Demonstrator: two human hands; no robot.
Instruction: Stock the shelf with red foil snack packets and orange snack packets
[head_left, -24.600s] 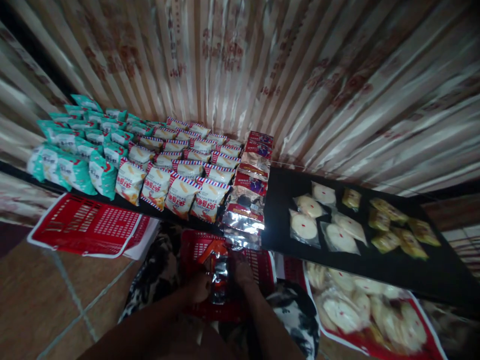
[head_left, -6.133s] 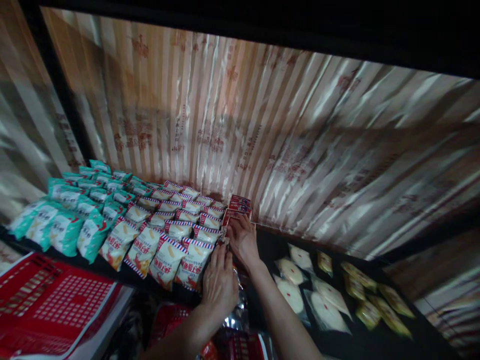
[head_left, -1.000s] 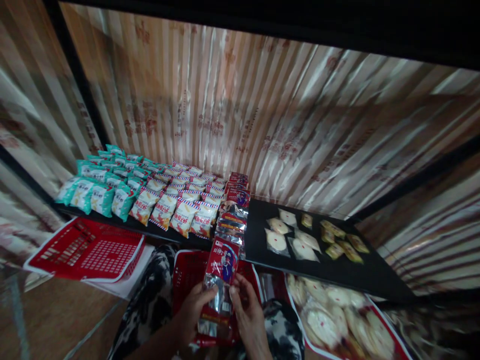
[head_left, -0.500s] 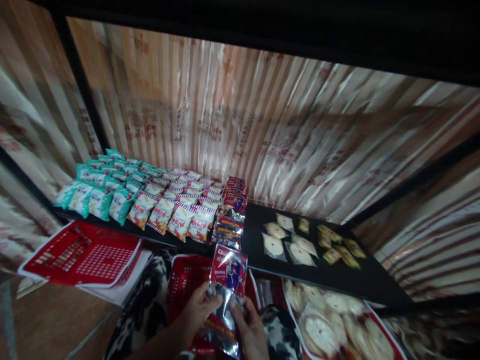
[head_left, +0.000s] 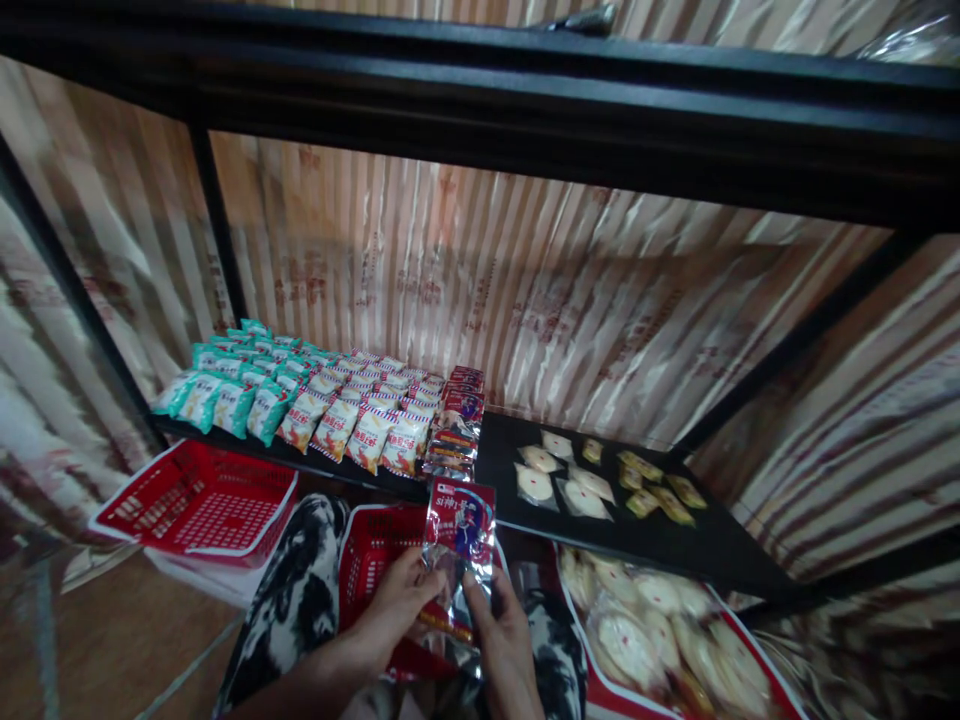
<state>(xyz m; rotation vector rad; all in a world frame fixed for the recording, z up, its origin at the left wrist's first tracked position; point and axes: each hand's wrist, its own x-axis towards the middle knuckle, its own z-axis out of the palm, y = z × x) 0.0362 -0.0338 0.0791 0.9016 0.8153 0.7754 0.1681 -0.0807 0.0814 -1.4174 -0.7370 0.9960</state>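
Note:
Between my two hands is a dark red and silver snack packet (head_left: 463, 520) with a printed figure on its front. My left hand (head_left: 401, 600) grips its left edge, thumb on the front. On the other edge my right hand (head_left: 501, 630) is closed the same way. Below the packet, between my knees, stands a red basket (head_left: 367, 540). Just beyond the packet, a row of matching red packets (head_left: 459, 415) lies overlapped on the black shelf (head_left: 502, 460). White and orange snack bags (head_left: 360, 430) and teal snack bags (head_left: 225, 385) fill the shelf to the left.
Round pale wrapped items (head_left: 536, 482) and small yellow-green packets (head_left: 660, 490) lie on the shelf's right part. A red basket (head_left: 202, 500) is at left on the floor; another basket (head_left: 592, 690) at right holds pale round items. A black upper beam (head_left: 480, 120) crosses overhead.
The view has tilted up and shifted, so the upper beam shows more. The packet is still in both hands, now turned more face-on, its front print clearer.

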